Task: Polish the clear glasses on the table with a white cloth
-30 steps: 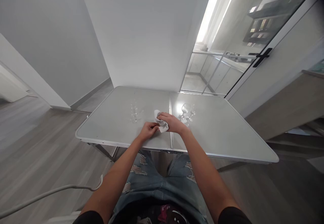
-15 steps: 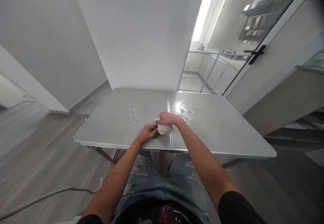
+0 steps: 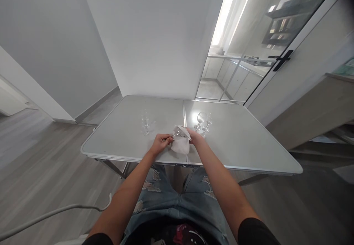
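My left hand [image 3: 160, 144] is closed in a pinch at the left end of a clear drinking glass [image 3: 177, 132], apparently a stemmed one. A white cloth [image 3: 181, 146] wraps round the glass and hides much of it. On the cloth's right side, my right hand [image 3: 194, 137] grips the cloth and the glass through it; some of its fingers are behind the cloth. Both hands are above the table's near half, by the centre seam. Just beyond my right hand stand clear stemmed glasses [image 3: 201, 118].
More clear glassware [image 3: 145, 122], faint against the surface, stands on the left half of the pale folding table [image 3: 235, 141]. A wall [image 3: 155, 53] rises behind the table. A glazed door [image 3: 235, 75] is at the back right. A grey curved tube [image 3: 69, 207] is at lower left.
My right hand has moved from on top of the cloth to its right side, turning palm inward. The cloth has opened upward, and part of the glass now shows inside it.
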The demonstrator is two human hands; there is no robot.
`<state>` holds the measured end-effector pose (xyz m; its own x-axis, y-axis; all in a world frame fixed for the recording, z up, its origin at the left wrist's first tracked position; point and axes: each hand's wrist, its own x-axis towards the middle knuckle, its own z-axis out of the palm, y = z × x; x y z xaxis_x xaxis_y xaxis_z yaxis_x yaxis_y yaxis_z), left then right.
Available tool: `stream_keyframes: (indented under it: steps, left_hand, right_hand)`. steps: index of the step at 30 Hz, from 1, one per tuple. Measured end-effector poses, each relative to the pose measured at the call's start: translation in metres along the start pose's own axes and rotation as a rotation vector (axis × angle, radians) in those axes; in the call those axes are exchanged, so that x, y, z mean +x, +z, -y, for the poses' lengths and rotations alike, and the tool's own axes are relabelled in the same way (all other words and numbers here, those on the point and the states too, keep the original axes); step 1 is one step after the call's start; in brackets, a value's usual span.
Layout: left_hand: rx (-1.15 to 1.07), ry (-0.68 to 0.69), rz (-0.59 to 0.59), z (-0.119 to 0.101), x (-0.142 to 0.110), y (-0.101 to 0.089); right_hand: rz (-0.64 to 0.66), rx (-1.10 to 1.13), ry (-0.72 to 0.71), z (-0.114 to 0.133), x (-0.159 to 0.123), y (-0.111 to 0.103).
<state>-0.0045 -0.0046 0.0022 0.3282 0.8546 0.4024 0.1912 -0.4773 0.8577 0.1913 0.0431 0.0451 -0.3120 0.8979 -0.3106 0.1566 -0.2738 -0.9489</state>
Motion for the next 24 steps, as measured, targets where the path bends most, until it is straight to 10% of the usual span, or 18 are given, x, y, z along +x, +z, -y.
stream_keyframes:
  steps: [13,18,24]
  left_hand:
    - [0.077,-0.072,-0.228,0.011,0.003,0.0]
    - [0.073,-0.073,-0.179,0.012,0.004,0.001]
    - [0.113,-0.035,-0.213,0.019,0.003,0.002]
  right_hand:
    - [-0.471,0.34,-0.288,-0.024,-0.015,0.059]
    - [-0.647,-0.112,-0.637,-0.021,-0.042,0.062]
    - [-0.311,-0.95,-0.947,-0.001,-0.057,0.057]
